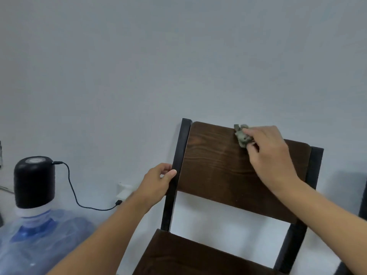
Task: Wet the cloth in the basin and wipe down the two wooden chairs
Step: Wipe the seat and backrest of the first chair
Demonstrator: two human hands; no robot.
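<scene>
A dark wooden chair (214,167) with black metal posts stands against the pale wall, its backrest facing me and its seat low in the frame. My right hand (272,155) presses a crumpled grey-green cloth (242,135) against the upper edge of the backrest. My left hand (158,180) grips the chair's left black post at mid height. The basin and a second chair are out of sight, apart from a dark edge at the far right.
A large blue water bottle (39,239) with a black electric pump cap (33,181) stands at the lower left. A black cable (73,193) runs from the pump to a white wall plug (124,190). A dark object's edge (363,205) shows at the right border.
</scene>
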